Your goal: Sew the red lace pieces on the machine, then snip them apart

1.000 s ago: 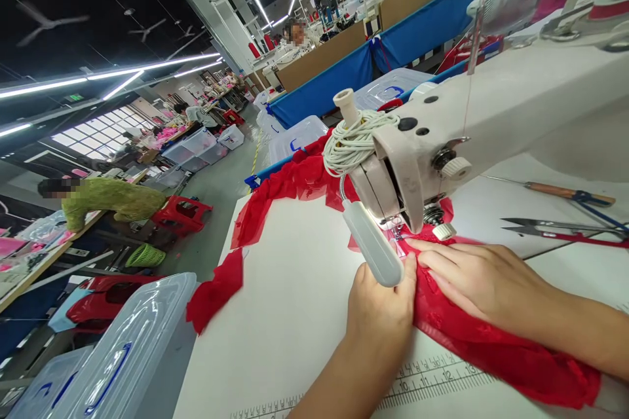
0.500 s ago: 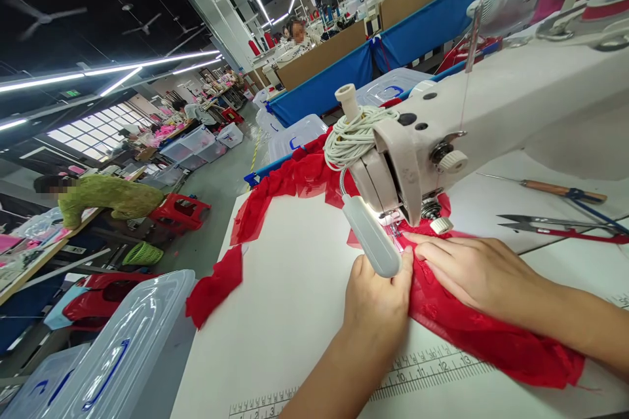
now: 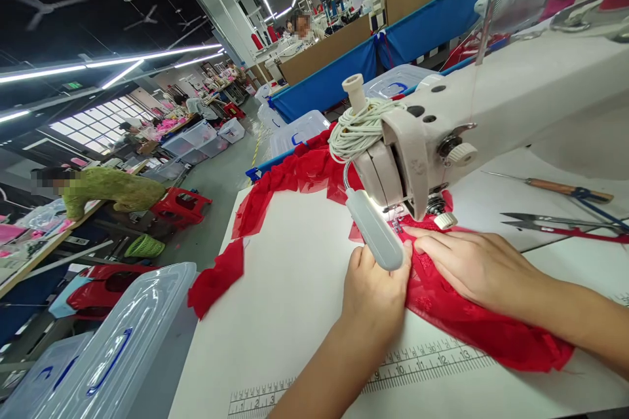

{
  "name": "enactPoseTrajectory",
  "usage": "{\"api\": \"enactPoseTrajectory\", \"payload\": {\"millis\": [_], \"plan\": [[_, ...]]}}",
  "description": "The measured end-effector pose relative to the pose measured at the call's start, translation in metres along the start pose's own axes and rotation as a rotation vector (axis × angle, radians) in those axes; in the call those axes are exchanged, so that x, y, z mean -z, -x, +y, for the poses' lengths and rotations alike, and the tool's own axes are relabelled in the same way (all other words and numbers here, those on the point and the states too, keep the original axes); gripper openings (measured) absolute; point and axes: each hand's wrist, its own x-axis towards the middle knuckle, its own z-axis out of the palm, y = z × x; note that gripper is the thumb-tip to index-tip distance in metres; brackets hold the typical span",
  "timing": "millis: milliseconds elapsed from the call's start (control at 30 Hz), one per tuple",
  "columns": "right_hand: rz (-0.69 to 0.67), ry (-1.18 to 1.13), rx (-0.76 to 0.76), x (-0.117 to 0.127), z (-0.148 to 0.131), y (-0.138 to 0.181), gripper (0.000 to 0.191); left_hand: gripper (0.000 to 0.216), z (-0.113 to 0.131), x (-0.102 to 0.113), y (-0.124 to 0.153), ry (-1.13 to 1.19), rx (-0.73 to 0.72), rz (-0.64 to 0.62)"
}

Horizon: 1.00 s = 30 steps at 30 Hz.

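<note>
Red sheer lace fabric (image 3: 457,317) runs under the presser foot (image 3: 397,224) of a white sewing machine (image 3: 531,101). My left hand (image 3: 376,294) is closed at the fabric's left edge, just before the foot; a grey lamp (image 3: 376,232) hides part of its fingers. My right hand (image 3: 484,265) presses down on the fabric to the right of the needle area, index finger pointing at the foot and the other fingers bunched over the cloth. The fabric's near end lies crumpled below my right wrist. More red pieces (image 3: 285,177) trail along the table's far edge.
A wooden-handled awl (image 3: 565,188) and thread snips (image 3: 555,219) lie right of the machine. A printed ruler (image 3: 413,370) crosses the white tabletop (image 3: 289,288). Clear lidded bins (image 3: 132,334) stand at left. A person in green (image 3: 113,186) leans over another table.
The red fabric has slid a little toward the presser foot, its near end moving up and left. Both hands keep nearly the same places, and the view has shifted slightly.
</note>
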Motion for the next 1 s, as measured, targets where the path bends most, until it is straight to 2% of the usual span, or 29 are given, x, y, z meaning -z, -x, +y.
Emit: {"api": "enactPoseTrajectory", "payload": {"millis": [167,333,400,533,667,867,1000], "plan": [[0.003,0.002,-0.005,-0.001,0.002,-0.001,0.034,0.035,-0.001,0.001,-0.002,0.031,-0.003,0.045],[0.006,0.007,0.006,-0.003,0.004,-0.002,0.035,0.037,-0.005,0.004,-0.004,0.068,0.004,-0.001],[0.001,0.000,0.025,-0.004,0.005,-0.002,0.034,0.033,-0.007,0.007,-0.005,0.102,-0.033,0.030],[0.000,-0.053,0.031,-0.005,0.006,0.002,0.033,0.027,-0.009,0.012,-0.007,0.325,-0.162,0.057],[0.026,-0.098,0.038,-0.008,0.007,0.010,0.041,0.038,-0.010,0.011,-0.005,0.517,-0.098,-0.037],[0.105,0.010,0.042,-0.004,0.007,0.014,0.048,0.036,-0.005,0.011,-0.004,0.377,-0.023,-0.071],[0.106,0.025,0.054,0.001,0.009,0.012,0.049,0.059,0.002,0.015,-0.003,0.335,-0.058,-0.059]]}}
